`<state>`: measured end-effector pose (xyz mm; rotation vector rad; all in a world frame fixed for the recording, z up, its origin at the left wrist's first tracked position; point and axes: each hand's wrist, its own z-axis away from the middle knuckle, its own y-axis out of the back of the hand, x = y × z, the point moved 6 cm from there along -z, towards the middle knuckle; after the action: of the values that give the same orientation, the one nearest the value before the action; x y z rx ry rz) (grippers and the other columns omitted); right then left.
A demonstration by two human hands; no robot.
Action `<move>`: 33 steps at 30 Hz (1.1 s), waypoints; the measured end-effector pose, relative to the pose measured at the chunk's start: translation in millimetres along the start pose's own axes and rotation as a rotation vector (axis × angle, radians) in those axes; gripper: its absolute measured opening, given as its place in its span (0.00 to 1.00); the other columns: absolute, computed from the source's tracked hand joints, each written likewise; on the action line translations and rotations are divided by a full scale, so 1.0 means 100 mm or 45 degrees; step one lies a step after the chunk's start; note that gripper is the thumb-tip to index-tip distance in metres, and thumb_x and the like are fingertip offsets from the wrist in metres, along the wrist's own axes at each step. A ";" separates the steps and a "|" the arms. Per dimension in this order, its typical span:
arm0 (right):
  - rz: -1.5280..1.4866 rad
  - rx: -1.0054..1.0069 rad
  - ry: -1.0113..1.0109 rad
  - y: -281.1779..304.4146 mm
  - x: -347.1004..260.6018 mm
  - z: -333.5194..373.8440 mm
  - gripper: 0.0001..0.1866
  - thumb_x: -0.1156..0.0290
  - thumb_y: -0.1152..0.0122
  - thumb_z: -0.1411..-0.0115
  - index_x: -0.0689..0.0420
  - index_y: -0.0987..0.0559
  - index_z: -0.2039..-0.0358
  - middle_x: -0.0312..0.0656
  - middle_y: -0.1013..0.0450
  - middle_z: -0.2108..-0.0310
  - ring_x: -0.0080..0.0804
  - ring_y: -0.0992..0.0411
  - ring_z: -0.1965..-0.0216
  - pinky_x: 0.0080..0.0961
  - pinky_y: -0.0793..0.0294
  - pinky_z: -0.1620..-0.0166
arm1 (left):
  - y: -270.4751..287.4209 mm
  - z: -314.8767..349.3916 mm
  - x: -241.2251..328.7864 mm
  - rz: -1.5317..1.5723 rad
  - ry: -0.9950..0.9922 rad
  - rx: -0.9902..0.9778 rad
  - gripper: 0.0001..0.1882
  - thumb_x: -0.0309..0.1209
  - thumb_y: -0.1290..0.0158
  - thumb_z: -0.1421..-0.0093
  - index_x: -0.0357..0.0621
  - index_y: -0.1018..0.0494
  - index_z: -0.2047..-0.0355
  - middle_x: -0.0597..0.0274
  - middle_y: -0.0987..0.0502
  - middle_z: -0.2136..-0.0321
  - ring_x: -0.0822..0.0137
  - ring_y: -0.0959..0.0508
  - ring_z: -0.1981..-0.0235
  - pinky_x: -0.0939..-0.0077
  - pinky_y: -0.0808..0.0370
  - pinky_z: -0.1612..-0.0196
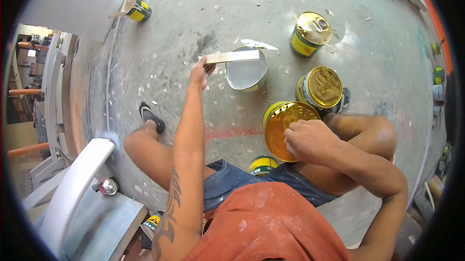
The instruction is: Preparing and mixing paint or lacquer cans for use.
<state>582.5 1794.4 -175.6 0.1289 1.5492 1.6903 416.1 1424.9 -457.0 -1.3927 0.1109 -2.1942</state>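
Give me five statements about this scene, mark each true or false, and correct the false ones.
1. The left hand holds a stick. True.
2. The stick's white end is over the open can. True.
3. The right hand is at the open can. False: the right hand is at a gold can nearer the body.
4. The person's shirt is blue. False: the shirt is orange; the shorts are blue.
5. At least two gold-lidded cans stand right of the open can. True.
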 end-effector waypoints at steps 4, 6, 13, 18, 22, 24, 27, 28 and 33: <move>0.001 -0.022 0.004 -0.02 -0.01 0.00 0.09 0.68 0.41 0.42 0.59 0.21 0.76 0.48 0.22 0.73 0.45 0.21 0.70 0.41 0.23 0.69 | -0.05 -0.06 0.01 0.011 -0.021 -0.047 0.17 0.40 0.49 0.28 0.37 0.26 0.51 0.55 0.21 0.57 0.60 0.21 0.55 0.63 0.23 0.48; -0.002 -0.013 0.002 -0.04 0.02 0.00 0.09 0.68 0.40 0.43 0.59 0.21 0.76 0.48 0.22 0.74 0.45 0.21 0.70 0.41 0.23 0.69 | -0.18 -0.06 0.01 -0.001 -0.012 -0.064 0.17 0.40 0.49 0.28 0.37 0.26 0.51 0.55 0.21 0.57 0.61 0.21 0.56 0.64 0.23 0.49; 0.017 0.014 0.022 -0.04 0.01 -0.02 0.09 0.68 0.40 0.43 0.59 0.21 0.76 0.48 0.22 0.75 0.44 0.21 0.71 0.39 0.23 0.70 | -0.21 -0.15 0.06 -0.073 0.004 -0.096 0.17 0.41 0.48 0.29 0.38 0.26 0.53 0.57 0.20 0.59 0.63 0.20 0.58 0.65 0.23 0.52; 0.048 -0.024 0.016 -0.06 0.00 -0.04 0.08 0.67 0.40 0.44 0.58 0.20 0.76 0.47 0.22 0.74 0.43 0.21 0.70 0.38 0.22 0.69 | -0.13 -0.22 0.13 -0.152 -0.030 -0.126 0.17 0.42 0.49 0.28 0.39 0.25 0.53 0.57 0.20 0.60 0.64 0.20 0.60 0.66 0.23 0.53; 0.026 -0.082 -0.018 -0.09 0.02 -0.04 0.10 0.67 0.42 0.39 0.58 0.23 0.74 0.47 0.23 0.73 0.45 0.22 0.69 0.41 0.24 0.67 | -0.24 -0.21 0.13 -0.156 -0.037 -0.148 0.17 0.43 0.50 0.27 0.40 0.25 0.53 0.58 0.20 0.60 0.64 0.20 0.60 0.67 0.23 0.52; 0.051 -0.089 -0.013 -0.11 0.03 -0.04 0.10 0.66 0.42 0.39 0.57 0.22 0.74 0.46 0.23 0.73 0.44 0.22 0.70 0.41 0.24 0.67 | -0.23 -0.20 0.14 -0.165 -0.032 -0.129 0.18 0.43 0.50 0.27 0.40 0.25 0.53 0.58 0.20 0.60 0.64 0.21 0.60 0.67 0.23 0.52; 0.061 -0.065 0.001 -0.12 0.02 -0.05 0.08 0.67 0.39 0.45 0.58 0.20 0.76 0.48 0.21 0.73 0.43 0.20 0.69 0.38 0.22 0.69 | -0.25 -0.20 0.14 -0.180 -0.028 -0.113 0.18 0.43 0.51 0.27 0.40 0.25 0.53 0.58 0.20 0.60 0.64 0.21 0.60 0.67 0.23 0.52; 0.061 -0.065 -0.001 -0.13 0.02 -0.05 0.08 0.67 0.39 0.45 0.58 0.20 0.76 0.48 0.21 0.73 0.43 0.20 0.69 0.38 0.22 0.69 | -0.26 -0.19 0.14 -0.186 -0.032 -0.114 0.17 0.43 0.51 0.27 0.40 0.25 0.53 0.58 0.20 0.60 0.64 0.20 0.60 0.67 0.23 0.52; 0.042 -0.099 0.000 -0.15 0.02 -0.06 0.08 0.67 0.39 0.45 0.58 0.20 0.75 0.48 0.21 0.73 0.44 0.20 0.69 0.39 0.22 0.68 | -0.29 -0.18 0.15 -0.187 -0.028 -0.117 0.17 0.42 0.51 0.27 0.40 0.25 0.53 0.57 0.20 0.60 0.64 0.21 0.59 0.67 0.23 0.52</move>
<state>585.2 1789.6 -190.5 0.1149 1.4870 1.7739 384.1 1438.8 -442.7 -1.5182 0.1054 -2.3189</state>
